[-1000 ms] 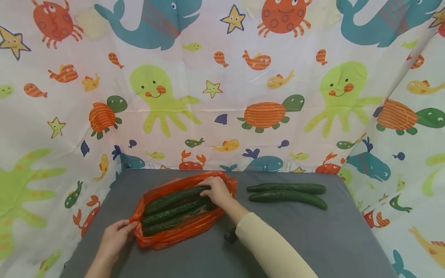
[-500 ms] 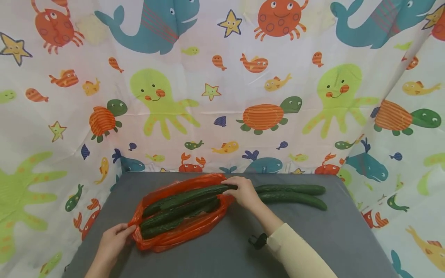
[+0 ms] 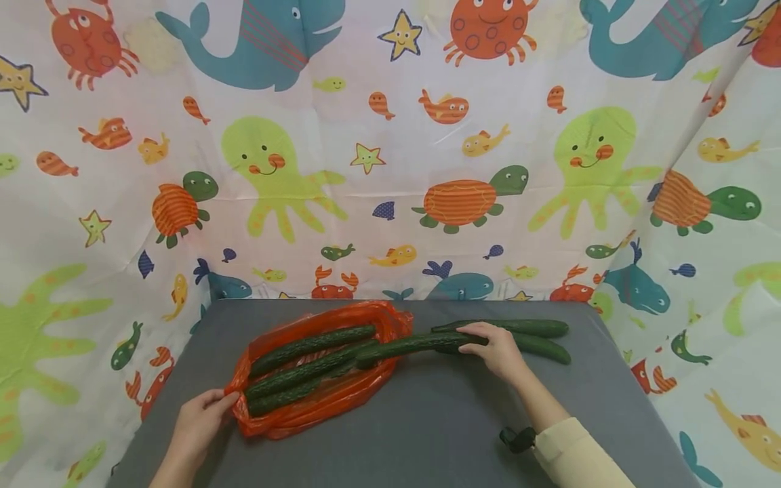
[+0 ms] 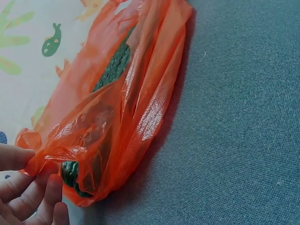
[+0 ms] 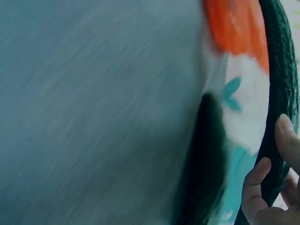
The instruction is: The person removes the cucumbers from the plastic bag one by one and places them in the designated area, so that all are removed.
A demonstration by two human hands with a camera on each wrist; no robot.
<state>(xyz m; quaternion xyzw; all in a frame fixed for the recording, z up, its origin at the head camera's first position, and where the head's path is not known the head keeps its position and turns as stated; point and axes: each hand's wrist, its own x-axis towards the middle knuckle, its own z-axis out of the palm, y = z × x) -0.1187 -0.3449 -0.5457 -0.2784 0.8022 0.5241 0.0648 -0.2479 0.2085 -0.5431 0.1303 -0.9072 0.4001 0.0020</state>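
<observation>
My left hand (image 3: 198, 427) pinches the gathered left end of an orange plastic bag (image 3: 342, 407); the left wrist view shows thumb and fingers on the bunched film (image 4: 44, 157). Several dark green cucumbers (image 3: 305, 373) lie lengthwise in the bag's wide opening. My right hand (image 3: 500, 352) holds another cucumber (image 3: 421, 343) near its right end, its left end still over the bag's right part. In the right wrist view, thumb and fingers close round this cucumber (image 5: 281, 70). Behind and below the hand lie two more cucumbers (image 3: 543, 329), partly hidden.
The grey table (image 3: 427, 434) meets a white sea-animal-print curtain (image 3: 390, 230) at the back and both sides. A black strap-like item (image 3: 517, 440) hangs by the right sleeve (image 3: 579, 454).
My right hand has drawn one cucumber rightward, mostly out of the bag, toward the two on the table. The left hand keeps its grip on the bag's left end.
</observation>
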